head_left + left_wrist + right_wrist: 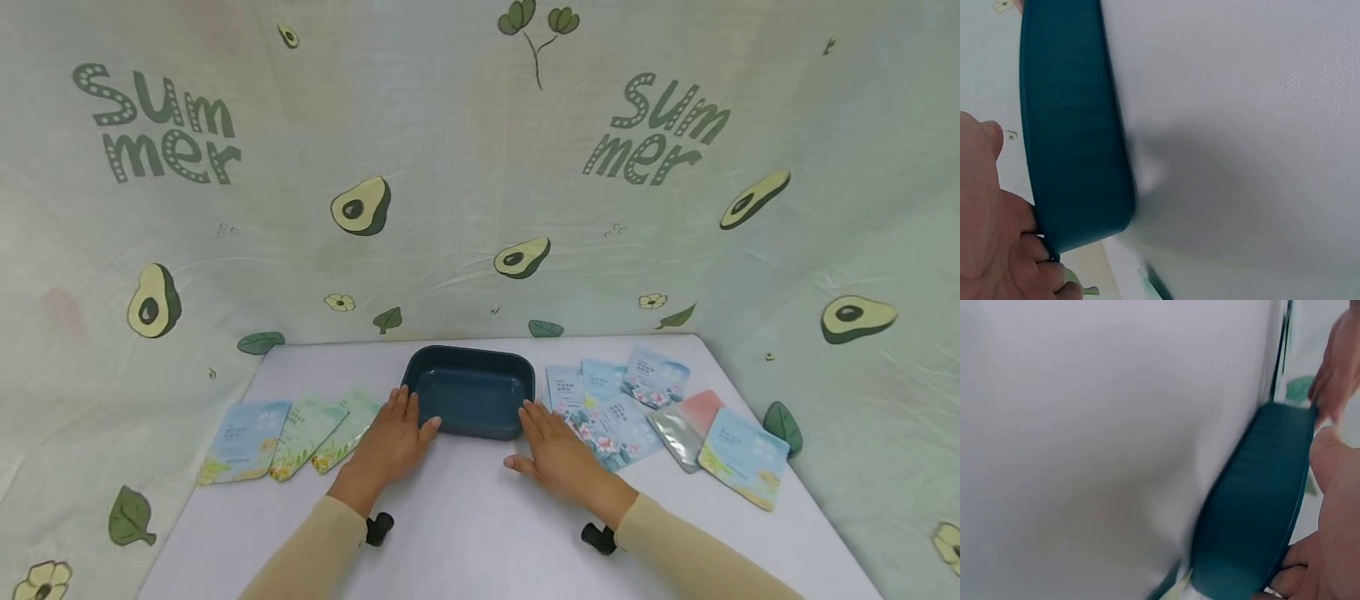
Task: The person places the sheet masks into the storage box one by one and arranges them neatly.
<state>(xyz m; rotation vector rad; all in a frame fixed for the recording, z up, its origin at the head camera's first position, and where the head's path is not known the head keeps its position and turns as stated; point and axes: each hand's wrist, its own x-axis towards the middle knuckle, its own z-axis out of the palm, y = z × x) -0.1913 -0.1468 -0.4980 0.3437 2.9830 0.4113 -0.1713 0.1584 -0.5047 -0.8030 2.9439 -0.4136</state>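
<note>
A dark teal rectangular tray (471,396) with rounded corners sits near the back of the white table, with nothing inside. My left hand (393,442) touches its left front corner, fingers extended and thumb apart. At the right front corner, the fingers of my right hand (555,454) lie against the rim, its thumb pointing inward. In the left wrist view, the fingertips of the left hand (1007,250) meet the tray's corner (1075,125). The right wrist view shows the tray's outer wall (1254,494) with the right hand (1335,519) at its edge.
Left of the tray lie three flat packets, one blue (243,442) and two green (306,437). On the right, several blue floral packets (618,429) overlap, beside a pink and silver packet (688,427) and a blue packet (744,454). A printed cloth (450,150) hangs behind.
</note>
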